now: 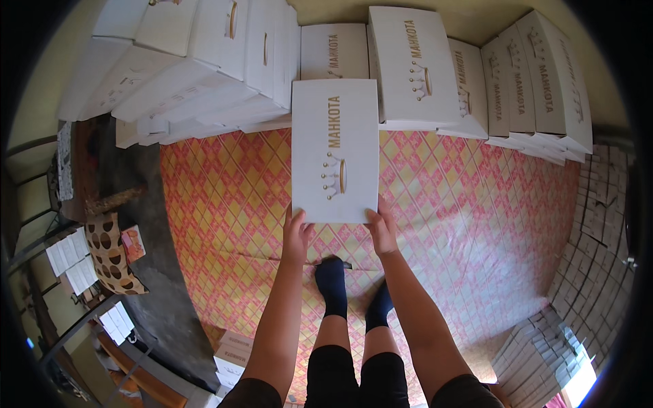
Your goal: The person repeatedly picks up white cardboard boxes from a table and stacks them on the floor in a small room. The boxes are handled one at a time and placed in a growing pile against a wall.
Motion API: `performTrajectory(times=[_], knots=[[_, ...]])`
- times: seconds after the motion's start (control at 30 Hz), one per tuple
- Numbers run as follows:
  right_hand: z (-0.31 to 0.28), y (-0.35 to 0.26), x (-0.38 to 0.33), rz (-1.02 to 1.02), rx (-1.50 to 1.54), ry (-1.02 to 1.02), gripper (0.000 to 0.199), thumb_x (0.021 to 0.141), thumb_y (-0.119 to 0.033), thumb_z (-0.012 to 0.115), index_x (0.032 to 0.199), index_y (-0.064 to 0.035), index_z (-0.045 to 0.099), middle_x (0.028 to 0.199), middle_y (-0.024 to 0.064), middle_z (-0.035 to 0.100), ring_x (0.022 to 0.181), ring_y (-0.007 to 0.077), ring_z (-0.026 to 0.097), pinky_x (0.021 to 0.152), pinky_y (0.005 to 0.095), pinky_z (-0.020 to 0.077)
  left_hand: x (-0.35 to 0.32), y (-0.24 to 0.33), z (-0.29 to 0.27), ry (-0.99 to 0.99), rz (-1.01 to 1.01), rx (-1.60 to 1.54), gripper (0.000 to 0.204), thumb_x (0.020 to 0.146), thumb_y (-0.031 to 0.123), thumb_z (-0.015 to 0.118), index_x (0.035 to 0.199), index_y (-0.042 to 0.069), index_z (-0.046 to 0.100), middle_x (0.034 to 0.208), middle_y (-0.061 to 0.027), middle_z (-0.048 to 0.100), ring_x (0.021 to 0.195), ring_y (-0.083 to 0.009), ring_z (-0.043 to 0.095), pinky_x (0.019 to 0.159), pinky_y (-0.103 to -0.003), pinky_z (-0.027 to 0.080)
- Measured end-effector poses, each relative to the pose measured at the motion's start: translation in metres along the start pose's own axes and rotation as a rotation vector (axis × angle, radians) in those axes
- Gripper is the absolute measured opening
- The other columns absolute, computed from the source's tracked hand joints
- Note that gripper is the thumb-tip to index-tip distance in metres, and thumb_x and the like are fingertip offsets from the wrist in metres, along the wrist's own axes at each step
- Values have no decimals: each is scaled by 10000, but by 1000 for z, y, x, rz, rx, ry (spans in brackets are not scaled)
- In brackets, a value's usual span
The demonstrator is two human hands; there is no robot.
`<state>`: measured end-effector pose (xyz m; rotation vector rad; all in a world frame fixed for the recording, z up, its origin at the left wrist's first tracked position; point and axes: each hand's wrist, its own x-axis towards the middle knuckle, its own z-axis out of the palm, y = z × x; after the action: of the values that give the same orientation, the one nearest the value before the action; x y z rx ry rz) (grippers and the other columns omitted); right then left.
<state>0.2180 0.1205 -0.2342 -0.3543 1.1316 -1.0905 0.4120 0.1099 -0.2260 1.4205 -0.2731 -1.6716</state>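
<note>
Held out in front of me is a white cardboard box [309,149] with gold lettering and a gold crown on its top. My left hand [296,233] grips its near left corner, thumb on top and fingers along the side. At the near right corner my right hand [382,228] grips it the same way. Whatever part of the fingers goes beneath the box is hidden. Just beyond its far edge stand similar boxes, among them a low one [332,51] and a taller stack [411,68] to the right.
White box stacks [197,75] fill the far left, and more [537,81] stand far right. Many small grey boxes [592,251] line the right side. A patterned red and yellow mat [462,258] covers the floor. A spotted cushion [112,255] lies at left; boxes [231,357] stand near my left arm.
</note>
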Motion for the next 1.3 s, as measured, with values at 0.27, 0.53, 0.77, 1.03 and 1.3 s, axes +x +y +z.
performTrajectory(times=[0.27,0.53,0.77,1.03,1.3], knots=[[17,-51,89,-66,-299,78,515,889,-293,471,1345,-101,327,1155,52,493,1001,148,482,840,275,419,47,11,92,-38,-215,-241,503,898,386,449,1261,73,293,1223,-133,397,1056,-323,514,867,-368,459],[0,-160,100,-651,-966,584,350,783,-132,629,1076,-20,472,1089,168,454,943,267,471,785,378,407,86,43,130,-66,-36,-223,369,952,234,341,1252,30,273,1118,-154,470,1010,-288,548,822,-321,540],[-75,-205,154,-230,-1164,404,792,797,-297,618,1385,-68,141,1342,221,329,1239,348,341,1013,387,306,124,58,159,-92,-46,-183,401,948,287,362,1255,38,292,1140,-153,487,1023,-301,543,840,-318,515],[-71,-213,146,-163,-1231,253,807,799,-300,615,1388,-45,126,1333,241,340,1214,356,378,1003,379,321,115,58,146,27,-199,-108,489,941,342,366,1341,120,193,1259,-160,414,1059,-326,519,872,-361,452],[-39,-159,47,-639,-1109,394,500,847,-134,539,1292,-15,346,1365,224,275,1243,382,313,983,430,331,7,19,80,-9,-181,27,569,937,274,367,1408,175,65,1346,-148,356,1085,-309,509,940,-443,340]])
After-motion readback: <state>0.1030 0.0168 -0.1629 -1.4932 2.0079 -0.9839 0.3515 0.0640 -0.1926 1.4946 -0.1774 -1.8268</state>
